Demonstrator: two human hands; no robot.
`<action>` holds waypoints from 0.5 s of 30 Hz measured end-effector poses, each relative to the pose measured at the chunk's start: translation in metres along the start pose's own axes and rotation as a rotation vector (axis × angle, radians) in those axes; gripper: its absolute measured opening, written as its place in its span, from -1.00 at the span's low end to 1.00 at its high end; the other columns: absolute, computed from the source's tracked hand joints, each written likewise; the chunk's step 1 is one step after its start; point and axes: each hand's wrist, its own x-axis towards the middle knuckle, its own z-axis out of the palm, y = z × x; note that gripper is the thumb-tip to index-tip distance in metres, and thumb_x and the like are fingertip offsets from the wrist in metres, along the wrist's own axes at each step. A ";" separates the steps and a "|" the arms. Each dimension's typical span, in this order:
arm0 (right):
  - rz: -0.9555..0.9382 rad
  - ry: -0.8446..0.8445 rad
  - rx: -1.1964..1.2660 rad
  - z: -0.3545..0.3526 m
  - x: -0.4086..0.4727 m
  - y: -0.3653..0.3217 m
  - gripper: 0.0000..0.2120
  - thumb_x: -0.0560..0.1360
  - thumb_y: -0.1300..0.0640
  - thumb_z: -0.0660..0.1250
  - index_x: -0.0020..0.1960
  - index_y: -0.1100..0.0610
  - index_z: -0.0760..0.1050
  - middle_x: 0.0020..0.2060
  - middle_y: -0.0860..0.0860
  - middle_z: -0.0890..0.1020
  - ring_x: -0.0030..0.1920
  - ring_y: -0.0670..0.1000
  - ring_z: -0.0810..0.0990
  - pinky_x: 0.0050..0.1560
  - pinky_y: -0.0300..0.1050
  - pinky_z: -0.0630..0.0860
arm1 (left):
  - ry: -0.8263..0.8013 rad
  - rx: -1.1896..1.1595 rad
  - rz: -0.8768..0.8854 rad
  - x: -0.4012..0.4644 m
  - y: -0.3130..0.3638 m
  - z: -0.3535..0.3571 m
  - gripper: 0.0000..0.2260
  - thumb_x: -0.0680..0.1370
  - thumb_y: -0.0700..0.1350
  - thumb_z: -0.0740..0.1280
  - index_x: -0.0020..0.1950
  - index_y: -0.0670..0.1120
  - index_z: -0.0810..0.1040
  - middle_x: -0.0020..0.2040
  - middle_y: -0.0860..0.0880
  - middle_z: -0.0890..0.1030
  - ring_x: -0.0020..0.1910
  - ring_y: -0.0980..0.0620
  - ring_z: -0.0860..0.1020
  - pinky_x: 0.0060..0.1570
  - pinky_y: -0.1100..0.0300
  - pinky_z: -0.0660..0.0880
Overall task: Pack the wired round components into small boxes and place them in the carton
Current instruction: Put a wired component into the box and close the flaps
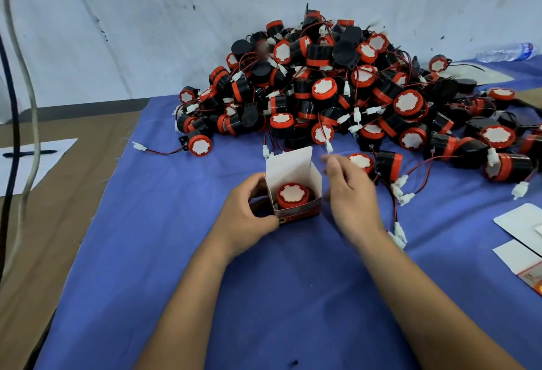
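Left edge of frame: hanging cables (17, 82); below them a white paper sheet (44, 158) with a dark pen (29, 153) on it, lying on brown cardboard (73, 193).

Centre: blue cloth (176, 223) covering the work surface.

My left hand (249, 214), centre of frame: fingers and thumb curled round the left wall and front corner of the small box (302, 211), holding it steady on the cloth.

Small box: white inside, red printed outside, top flap standing open toward the back. Inside it sits one round component (291, 195), red rim and white notched disc facing up, black body below. Its wire is not clearly traceable.

My right hand (349, 190), just right of the box: blurred, fingers loosely extended toward the upper left, holding nothing that I can make out, apparently clear of the box.

Upper centre to right: large pile of components (352, 85) against the white wall, each a black cylinder with a red end cap, white disc, thin red and black leads and a white plug. Strays spill onto the cloth at right.

Far right: a plastic bottle (507, 51) lying near the upper edge; flat box blanks (522, 223), white, lower down.
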 end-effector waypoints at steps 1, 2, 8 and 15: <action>0.100 -0.148 0.087 0.000 0.001 0.005 -0.66 0.72 -0.02 0.15 -0.07 -0.02 0.65 -0.35 -0.12 0.58 -0.30 -0.06 0.52 -0.29 -0.15 0.38 | -0.015 -0.010 -0.008 0.000 0.000 -0.001 -0.46 0.40 -0.41 0.42 0.33 -0.03 0.57 0.17 0.10 0.70 0.24 0.11 0.63 0.25 0.25 0.55; 0.135 -0.264 0.120 0.001 0.002 0.010 -0.66 0.71 -0.04 0.18 -0.13 -0.06 0.65 -0.42 -0.18 0.55 -0.39 -0.16 0.47 -0.32 -0.19 0.34 | -0.022 -0.018 -0.021 -0.001 0.001 -0.003 -0.45 0.41 -0.44 0.41 0.34 -0.03 0.57 0.17 0.09 0.70 0.23 0.12 0.63 0.20 0.26 0.56; 0.119 -0.314 0.109 0.005 0.006 0.021 -0.93 0.57 0.06 0.45 0.05 -0.04 0.68 -0.06 -0.10 0.72 -0.12 -0.08 0.72 -0.10 -0.03 0.67 | 0.023 -0.439 -0.238 0.003 0.006 -0.015 -0.48 0.45 -0.28 0.21 0.36 -0.01 0.63 0.18 0.00 0.71 -0.08 0.03 0.55 -0.26 0.20 0.39; -0.023 -0.496 0.256 0.006 -0.001 0.022 -0.71 0.69 0.22 0.25 0.28 -0.07 0.59 0.02 0.22 0.68 -0.02 0.53 0.54 0.01 0.45 0.55 | 0.235 -0.254 -0.225 0.002 0.004 0.014 -0.74 0.55 -0.34 0.44 0.11 -0.01 0.70 -0.02 0.03 0.74 -0.22 0.09 0.62 -0.37 0.36 0.45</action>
